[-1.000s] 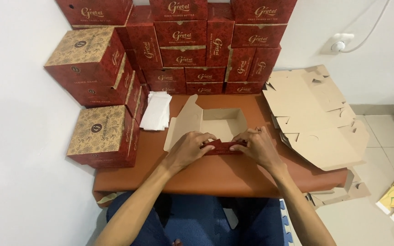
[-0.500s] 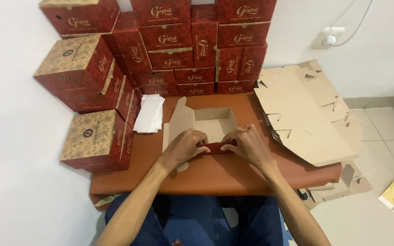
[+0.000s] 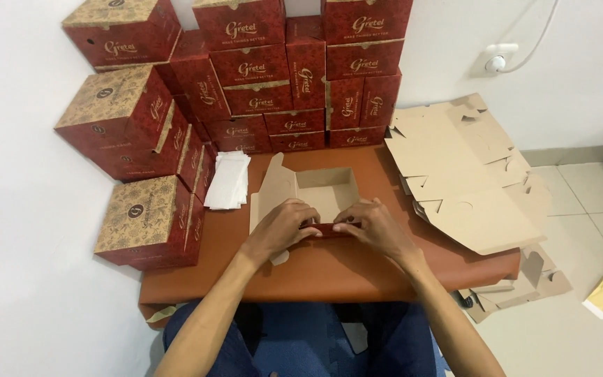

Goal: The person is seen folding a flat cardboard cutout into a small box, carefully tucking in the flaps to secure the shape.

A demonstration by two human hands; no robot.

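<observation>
Squarely upright: box (image 3: 326,192), mouth skyward.

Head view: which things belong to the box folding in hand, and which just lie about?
In hand:
half-folded box
left hand
right hand
flat box blanks

Lying about:
stacked red boxes
white paper stack
wall socket

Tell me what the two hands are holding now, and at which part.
Both the left hand and the right hand grip the half-folded cardboard box at its red front wall, the side nearest the person, fingers over the top edge.
</observation>
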